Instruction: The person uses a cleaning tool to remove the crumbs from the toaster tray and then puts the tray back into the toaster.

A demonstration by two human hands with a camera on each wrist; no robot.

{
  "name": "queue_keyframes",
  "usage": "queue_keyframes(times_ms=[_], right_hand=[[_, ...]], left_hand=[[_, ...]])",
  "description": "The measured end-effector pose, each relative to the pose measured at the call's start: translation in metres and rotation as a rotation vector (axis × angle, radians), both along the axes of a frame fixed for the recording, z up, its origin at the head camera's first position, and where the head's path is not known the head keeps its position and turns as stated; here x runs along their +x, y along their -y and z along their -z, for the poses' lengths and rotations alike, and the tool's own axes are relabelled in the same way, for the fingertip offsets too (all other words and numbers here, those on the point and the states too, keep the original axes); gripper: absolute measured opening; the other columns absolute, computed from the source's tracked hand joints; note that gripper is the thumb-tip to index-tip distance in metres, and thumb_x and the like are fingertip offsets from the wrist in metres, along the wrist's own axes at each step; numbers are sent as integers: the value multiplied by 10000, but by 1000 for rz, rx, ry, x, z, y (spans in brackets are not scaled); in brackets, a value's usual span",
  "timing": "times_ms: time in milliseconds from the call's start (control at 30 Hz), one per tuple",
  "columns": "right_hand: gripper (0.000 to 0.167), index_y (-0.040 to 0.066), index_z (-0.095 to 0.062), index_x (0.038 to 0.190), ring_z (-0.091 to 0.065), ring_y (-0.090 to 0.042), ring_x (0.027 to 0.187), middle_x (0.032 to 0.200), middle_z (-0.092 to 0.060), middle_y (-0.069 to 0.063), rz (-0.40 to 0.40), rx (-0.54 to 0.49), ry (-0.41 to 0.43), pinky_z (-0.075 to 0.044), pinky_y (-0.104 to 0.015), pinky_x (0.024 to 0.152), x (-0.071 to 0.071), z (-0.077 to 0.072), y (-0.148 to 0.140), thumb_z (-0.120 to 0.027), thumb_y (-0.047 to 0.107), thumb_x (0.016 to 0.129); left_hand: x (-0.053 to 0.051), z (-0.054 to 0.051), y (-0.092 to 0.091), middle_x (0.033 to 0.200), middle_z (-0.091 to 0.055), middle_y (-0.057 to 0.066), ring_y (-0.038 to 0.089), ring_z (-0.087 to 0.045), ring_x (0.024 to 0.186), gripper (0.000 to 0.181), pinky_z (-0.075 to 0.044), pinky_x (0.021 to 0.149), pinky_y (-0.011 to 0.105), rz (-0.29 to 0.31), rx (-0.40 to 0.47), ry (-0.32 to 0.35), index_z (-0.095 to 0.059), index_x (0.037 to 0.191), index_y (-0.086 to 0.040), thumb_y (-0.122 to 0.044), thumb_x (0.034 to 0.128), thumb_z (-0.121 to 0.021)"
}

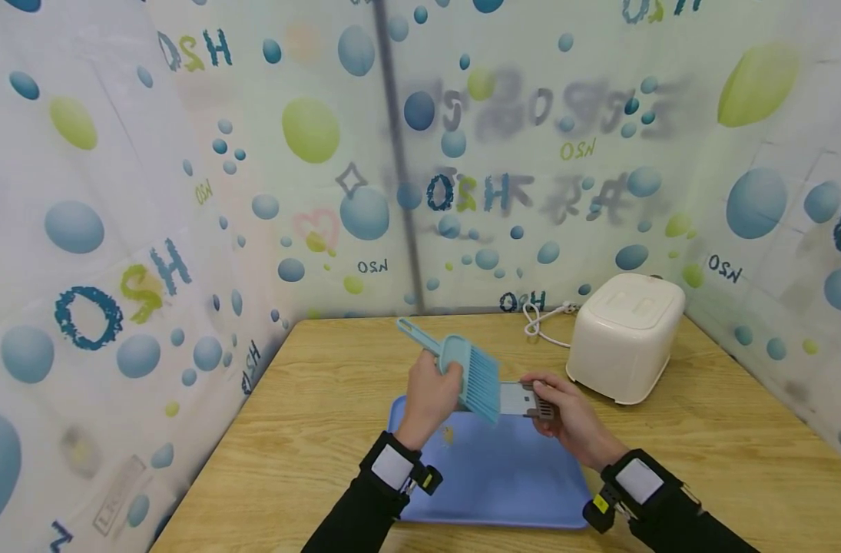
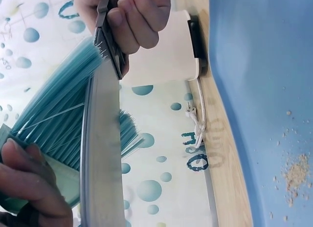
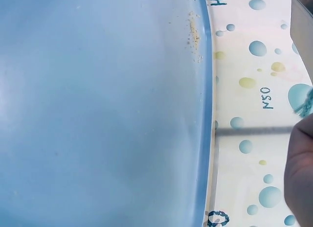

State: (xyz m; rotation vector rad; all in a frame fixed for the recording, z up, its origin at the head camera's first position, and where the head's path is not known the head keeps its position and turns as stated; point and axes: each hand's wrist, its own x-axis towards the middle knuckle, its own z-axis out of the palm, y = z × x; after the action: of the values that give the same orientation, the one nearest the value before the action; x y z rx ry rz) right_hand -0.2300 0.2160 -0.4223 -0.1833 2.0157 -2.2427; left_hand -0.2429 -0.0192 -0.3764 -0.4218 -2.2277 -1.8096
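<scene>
My left hand [image 1: 430, 393] grips a light-blue hand brush [image 1: 455, 352] by the base of its handle, bristles pointing right and down. With fingers and thumb, my right hand [image 1: 571, 418] pinches the dark grey end of a thin metal crumb tray [image 1: 514, 399]. In the left wrist view the brush's bristles [image 2: 63, 109] lie against the metal plate [image 2: 103, 148], some showing beyond its far side. Both are held above a blue tray [image 1: 496, 484]. Pale crumbs [image 2: 296, 175] lie on that tray, near its far left part.
A cream toaster [image 1: 624, 338] stands on the wooden table [image 1: 309, 430] at the back right. Its white cord and plug [image 1: 534, 322] lie behind it to the left. Patterned curtains [image 1: 309, 192] enclose the table at the back and sides.
</scene>
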Motion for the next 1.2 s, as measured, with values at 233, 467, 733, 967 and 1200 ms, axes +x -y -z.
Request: queue_keyframes(times_ms=[233,467,733,967,1200], right_hand=[[330,41,-523,1321,-503,-157,649,1033,-596,-64,-1,13,-7,-395,-254,564,0,0,-3,-390,251,1104],[330,34,-531,1315,-507,-155,652,1029,-594,-60,-11,6,-12,-401,-249,565,1,-1,-5,-395,247,1103],[320,51,-559,1289,-510,-160,643,973,-590,-55,4,-7,-22,-400,-248,556,1,0,-7,-412,262,1099],[277,100,-598,1242,-505,-159,633,964,-568,-55,5,-17,-33,-401,-248,553,2,1,-8,-413,248,1100],[289,97,-590,1253,-504,-158,637,965,-572,-55,3,-11,-40,-401,-248,555,2,2,-9,-407,262,1102]], left_hand=[[0,2,7,898,-701,126,180,-711,673,269,-572,511,335,-9,39,29,-566,1181,16,-68,935,-494],[0,1,11,889,-695,132,180,-707,638,271,-572,494,338,-26,20,46,-557,1172,29,-86,932,-500],[-3,0,15,910,-700,136,192,-721,677,290,-576,508,339,-37,-8,29,-559,1195,19,-96,935,-501],[-4,0,21,776,-675,91,168,-657,549,226,-522,444,308,-64,-33,-5,-576,1136,9,-71,943,-488],[-4,0,24,702,-651,66,221,-591,450,170,-465,396,284,-110,-60,-20,-589,1052,-16,-80,928,-492]])
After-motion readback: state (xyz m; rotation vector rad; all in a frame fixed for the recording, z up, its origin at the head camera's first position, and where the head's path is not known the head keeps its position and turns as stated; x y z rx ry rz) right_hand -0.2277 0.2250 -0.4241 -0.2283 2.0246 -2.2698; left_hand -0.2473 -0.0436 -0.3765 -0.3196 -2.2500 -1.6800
